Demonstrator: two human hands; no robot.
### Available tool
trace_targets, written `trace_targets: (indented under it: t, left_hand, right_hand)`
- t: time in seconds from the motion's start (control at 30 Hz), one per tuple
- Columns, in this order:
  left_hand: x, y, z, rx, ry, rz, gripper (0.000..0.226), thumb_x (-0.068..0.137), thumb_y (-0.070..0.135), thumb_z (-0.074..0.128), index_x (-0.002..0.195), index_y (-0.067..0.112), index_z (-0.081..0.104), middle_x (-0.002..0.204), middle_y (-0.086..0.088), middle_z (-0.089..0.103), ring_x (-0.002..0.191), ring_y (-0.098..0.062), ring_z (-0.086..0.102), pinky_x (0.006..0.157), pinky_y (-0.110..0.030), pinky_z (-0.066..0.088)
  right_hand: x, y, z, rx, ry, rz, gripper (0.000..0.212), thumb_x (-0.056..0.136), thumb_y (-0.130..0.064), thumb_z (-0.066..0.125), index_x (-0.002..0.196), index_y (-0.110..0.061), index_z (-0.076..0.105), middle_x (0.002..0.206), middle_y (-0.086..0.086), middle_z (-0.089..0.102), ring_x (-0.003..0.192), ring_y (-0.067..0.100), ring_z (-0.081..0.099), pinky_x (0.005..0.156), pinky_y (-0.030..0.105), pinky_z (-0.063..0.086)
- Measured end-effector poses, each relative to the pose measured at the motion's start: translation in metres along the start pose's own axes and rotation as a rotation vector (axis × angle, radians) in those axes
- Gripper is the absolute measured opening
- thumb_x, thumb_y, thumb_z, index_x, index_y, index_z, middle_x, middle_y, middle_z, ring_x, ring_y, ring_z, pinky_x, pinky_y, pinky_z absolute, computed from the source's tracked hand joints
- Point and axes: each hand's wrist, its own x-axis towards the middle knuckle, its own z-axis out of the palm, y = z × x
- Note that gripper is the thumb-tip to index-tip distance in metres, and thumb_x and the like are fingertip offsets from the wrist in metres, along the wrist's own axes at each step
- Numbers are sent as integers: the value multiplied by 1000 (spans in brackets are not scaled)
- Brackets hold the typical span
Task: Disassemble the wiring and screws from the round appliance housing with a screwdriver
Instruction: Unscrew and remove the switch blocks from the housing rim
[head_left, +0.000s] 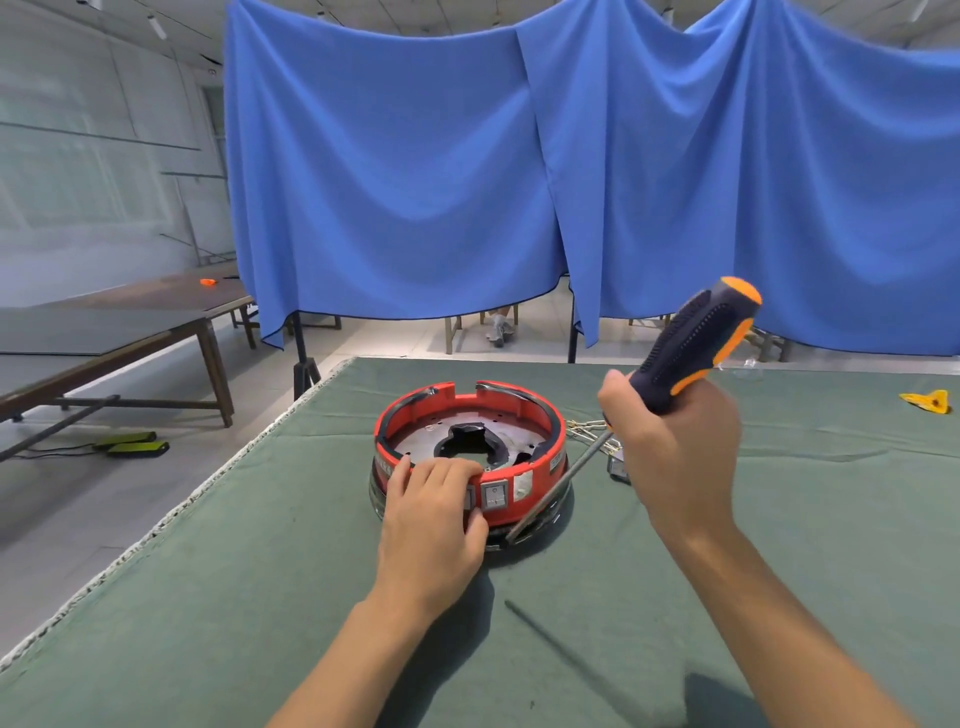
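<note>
A round red housing (540, 462) with a metal inner plate and grey switches on its front wall sits on the green cloth. My left hand (434, 519) grips its near rim, fingers curled over the edge and thumb on the front wall. My right hand (675, 452) grips a black and orange screwdriver (696, 343) by the handle. Its steel shaft slants down to the left, and the tip meets the housing's lower front edge. Loose wiring (587, 428) with a small grey part (618, 467) lies just right of the housing, partly hidden by my right hand.
The green cloth covers the table (260, 597), whose left edge runs diagonally. A yellow object (927, 402) lies at the far right. Blue curtains (467, 156) hang behind the table. Dark wooden tables (104, 332) stand to the left across the floor.
</note>
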Motion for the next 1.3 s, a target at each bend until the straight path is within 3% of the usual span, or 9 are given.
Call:
trace_targets:
  t: [0.13, 0.3, 0.47, 0.77, 1.17, 1.3]
  left_hand:
    - [0, 0, 2, -11, 16, 15, 35, 70, 22, 60, 105, 22, 64, 103, 8, 64, 103, -20, 57, 107, -41, 26]
    - [2, 3, 4, -10, 20, 28, 36, 75, 36, 54, 109, 29, 66, 106, 13, 64, 104, -17, 55, 104, -48, 34]
    - [4, 3, 5, -3, 10, 14, 33, 81, 42, 54, 108, 29, 67, 107, 13, 64, 106, -15, 56, 108, -48, 30]
    - [5, 3, 5, -30, -7, 25, 32, 82, 39, 54, 110, 28, 66, 112, 15, 65, 112, -11, 55, 114, -42, 22]
    - [5, 7, 7, -69, 21, 11, 31, 79, 35, 57, 106, 24, 67, 104, 13, 67, 103, -13, 57, 111, -37, 23]
    - [7, 9, 9, -85, 50, -16, 30, 75, 35, 61, 101, 23, 67, 98, 12, 67, 98, -15, 56, 108, -35, 24]
  right_hand:
    - [1, -24, 6, -101, 66, -185, 38, 71, -39, 53, 45, -20, 31, 42, -10, 39, 43, 10, 35, 45, 14, 28]
    - [3, -27, 8, -90, 114, -263, 40, 72, -42, 49, 47, -14, 37, 51, -14, 47, 46, 1, 40, 50, 9, 30]
    - [6, -18, 6, -108, 111, -268, 39, 73, -41, 49, 49, -13, 39, 58, -14, 49, 47, 0, 41, 51, 8, 31]
    - [2, -13, 8, -118, 102, -291, 35, 75, -40, 49, 48, -26, 31, 47, -21, 46, 46, -1, 42, 49, 7, 30]
    - [0, -13, 6, -105, 84, -284, 35, 75, -39, 49, 48, -25, 31, 46, -18, 45, 44, 2, 41, 48, 8, 29]
    - [2, -14, 7, -109, 67, -256, 38, 74, -28, 57, 48, -26, 30, 43, -16, 43, 44, 3, 41, 47, 11, 30]
